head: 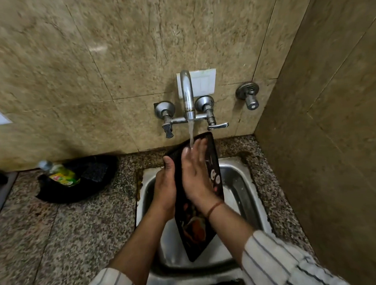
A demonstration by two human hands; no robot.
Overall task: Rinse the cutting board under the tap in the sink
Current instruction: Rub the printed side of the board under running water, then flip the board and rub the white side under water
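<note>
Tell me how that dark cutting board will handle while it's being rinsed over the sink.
The cutting board looks thin yet stays flat, so probably stiff and light. Water from the tap runs over it, so likely slippery. The left hand grips only its edge while the right hand rubs; it could slide.

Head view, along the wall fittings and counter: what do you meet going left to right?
Green bottle in the black bag → left tap valve → spout → lever handle → separate wall valve.
</note>
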